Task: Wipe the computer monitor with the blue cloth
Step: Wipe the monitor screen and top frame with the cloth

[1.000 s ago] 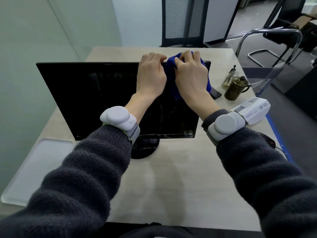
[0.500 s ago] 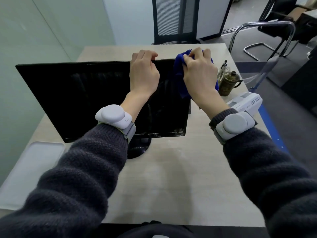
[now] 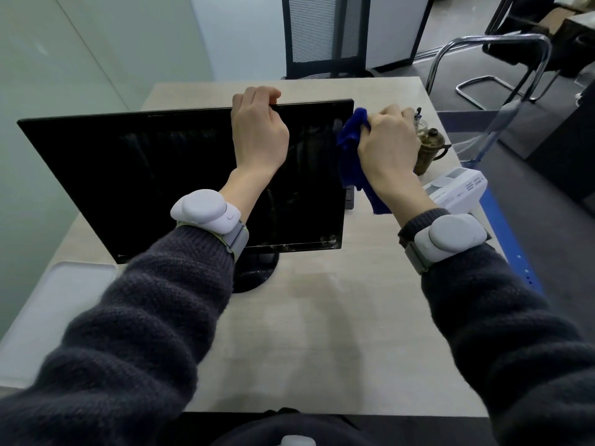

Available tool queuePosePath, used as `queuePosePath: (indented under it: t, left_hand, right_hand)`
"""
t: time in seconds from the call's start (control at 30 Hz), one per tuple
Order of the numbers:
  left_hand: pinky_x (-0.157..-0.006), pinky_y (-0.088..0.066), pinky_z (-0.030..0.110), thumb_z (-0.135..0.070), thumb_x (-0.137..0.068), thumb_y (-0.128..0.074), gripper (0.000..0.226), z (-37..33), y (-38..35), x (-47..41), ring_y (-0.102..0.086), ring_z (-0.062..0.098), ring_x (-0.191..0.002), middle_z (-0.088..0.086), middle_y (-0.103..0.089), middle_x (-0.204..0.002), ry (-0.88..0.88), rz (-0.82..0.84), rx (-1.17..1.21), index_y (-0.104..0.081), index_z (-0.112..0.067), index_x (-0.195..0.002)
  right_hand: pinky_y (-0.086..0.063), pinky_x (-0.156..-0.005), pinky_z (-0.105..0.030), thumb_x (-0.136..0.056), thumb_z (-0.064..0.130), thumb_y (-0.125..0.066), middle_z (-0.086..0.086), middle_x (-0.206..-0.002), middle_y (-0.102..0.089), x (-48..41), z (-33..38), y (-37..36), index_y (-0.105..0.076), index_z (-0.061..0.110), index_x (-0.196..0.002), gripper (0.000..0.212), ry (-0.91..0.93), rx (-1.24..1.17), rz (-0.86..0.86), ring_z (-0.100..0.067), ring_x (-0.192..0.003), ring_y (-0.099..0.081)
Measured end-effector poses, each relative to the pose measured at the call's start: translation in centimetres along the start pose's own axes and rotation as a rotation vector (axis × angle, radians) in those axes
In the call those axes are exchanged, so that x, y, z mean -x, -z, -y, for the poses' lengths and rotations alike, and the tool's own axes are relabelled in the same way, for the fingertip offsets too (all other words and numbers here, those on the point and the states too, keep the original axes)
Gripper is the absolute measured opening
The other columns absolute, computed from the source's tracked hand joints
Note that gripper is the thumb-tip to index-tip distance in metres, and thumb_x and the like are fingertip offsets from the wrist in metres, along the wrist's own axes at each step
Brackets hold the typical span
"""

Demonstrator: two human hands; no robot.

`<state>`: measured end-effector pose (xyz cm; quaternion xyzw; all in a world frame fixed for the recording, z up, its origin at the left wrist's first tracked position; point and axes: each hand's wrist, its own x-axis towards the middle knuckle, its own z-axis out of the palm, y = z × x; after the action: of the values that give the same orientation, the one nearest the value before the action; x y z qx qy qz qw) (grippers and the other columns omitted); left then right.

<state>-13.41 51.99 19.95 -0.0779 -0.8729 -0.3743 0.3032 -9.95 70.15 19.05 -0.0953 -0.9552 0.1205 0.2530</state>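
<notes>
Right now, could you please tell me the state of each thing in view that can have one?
black computer monitor: upright on its stand, screen dark, smudged near the bottom edge.
blue cloth: bunched, against the monitor's right edge.
left hand: grips the monitor's top edge.
right hand: holds the cloth.
brass-coloured pot: upright.

Both arms wear dark charcoal knit sweater sleeves [image 3: 135,333]; each wrist carries a rounded pale-grey device [image 3: 206,211] on a grey fabric strap [image 3: 237,241].
</notes>
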Motion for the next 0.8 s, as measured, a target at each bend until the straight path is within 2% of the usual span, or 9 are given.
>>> queuePosePath:
  t: [0.13,0.27,0.37,0.43,0.47,0.57,0.63,0.7,0.8]
  left_hand:
    - [-0.086,-0.034,0.019,0.000,-0.084,-0.034,0.038,-0.1,-0.1,0.2,-0.050,0.025,-0.102,0.009,-0.065,-0.105,-0.003,-0.005,0.021,-0.063,-0.007,-0.107]
    - [-0.091,-0.035,0.019,0.001,-0.085,-0.035,0.036,0.0,0.1,0.7,-0.050,0.024,-0.106,0.009,-0.063,-0.109,0.020,-0.008,0.057,-0.062,-0.006,-0.108]
    - [-0.104,-0.036,0.032,0.003,-0.084,-0.035,0.036,0.0,1.0,1.2,-0.051,0.025,-0.110,0.012,-0.062,-0.111,-0.019,-0.044,0.106,-0.062,-0.004,-0.107]
    - [-0.105,-0.037,0.041,0.004,-0.082,-0.037,0.035,-0.5,1.4,1.7,-0.052,0.026,-0.109,0.014,-0.061,-0.111,-0.084,-0.079,0.128,-0.061,-0.001,-0.106]
    - [-0.104,-0.038,0.042,0.004,-0.081,-0.038,0.034,-0.4,1.7,2.1,-0.052,0.026,-0.108,0.014,-0.060,-0.111,-0.113,-0.099,0.129,-0.061,-0.001,-0.105]
    - [-0.097,-0.041,0.029,0.001,-0.080,-0.042,0.029,0.2,2.1,3.3,-0.053,0.023,-0.102,0.014,-0.060,-0.106,-0.148,-0.094,0.157,-0.061,-0.001,-0.103]
    - [-0.088,-0.046,0.029,0.000,-0.081,-0.045,0.025,1.3,2.2,4.7,-0.054,0.023,-0.095,0.015,-0.059,-0.100,-0.165,-0.065,0.161,-0.061,-0.001,-0.099]
    - [-0.078,-0.048,0.027,0.000,-0.082,-0.047,0.020,2.4,2.2,6.5,-0.055,0.020,-0.087,0.015,-0.059,-0.095,-0.169,-0.017,0.185,-0.061,0.000,-0.097]
    - [-0.066,-0.044,0.020,-0.002,-0.086,-0.049,0.016,5.1,2.2,9.9,-0.054,0.014,-0.076,0.013,-0.060,-0.090,-0.062,0.135,0.202,-0.062,-0.001,-0.095]
  right_hand:
    - [-0.043,-0.076,-0.040,-0.097,0.026,-0.043,-0.020,-0.107,-0.061,2.3,-0.4,-0.7,-0.065,0.005,-0.105,0.031,-0.111,-0.099,0.110,-0.037,-0.107,-0.050]
    - [-0.036,-0.071,-0.033,-0.097,0.028,-0.043,-0.020,-0.105,-0.062,5.8,-0.1,-2.0,-0.060,0.004,-0.101,0.030,-0.131,-0.062,0.413,-0.038,-0.098,-0.057]
    - [-0.045,-0.067,-0.037,-0.100,0.026,-0.041,-0.018,-0.094,-0.064,9.9,1.5,-3.4,-0.060,0.004,-0.094,0.030,-0.069,-0.141,0.562,-0.037,-0.087,-0.059]
    - [-0.048,-0.066,-0.039,-0.100,0.024,-0.042,-0.014,-0.084,-0.063,12.0,2.5,-4.0,-0.061,0.005,-0.089,0.030,-0.050,-0.203,0.576,-0.035,-0.080,-0.060]
    - [-0.048,-0.065,-0.039,-0.100,0.024,-0.044,-0.011,-0.080,-0.063,13.0,3.2,-4.4,-0.062,0.005,-0.087,0.029,-0.035,-0.226,0.571,-0.032,-0.077,-0.060]
    - [-0.051,-0.071,-0.042,-0.098,0.021,-0.047,-0.011,-0.085,-0.068,15.4,4.2,-6.2,-0.068,0.006,-0.095,0.026,0.036,-0.261,0.610,-0.028,-0.079,-0.062]
    - [-0.051,-0.075,-0.044,-0.098,0.017,-0.047,-0.014,-0.089,-0.069,17.3,4.2,-7.8,-0.069,0.003,-0.096,0.026,0.034,-0.287,0.673,-0.030,-0.082,-0.062]
    - [-0.049,-0.073,-0.041,-0.099,0.015,-0.045,-0.015,-0.087,-0.069,18.6,3.8,-9.0,-0.069,0.002,-0.091,0.028,0.014,-0.289,0.699,-0.030,-0.080,-0.061]
    - [-0.043,-0.066,-0.034,-0.101,0.024,-0.041,-0.015,-0.091,-0.070,20.5,3.9,-11.1,-0.069,0.005,-0.091,0.035,-0.053,-0.239,0.781,-0.027,-0.074,-0.057]
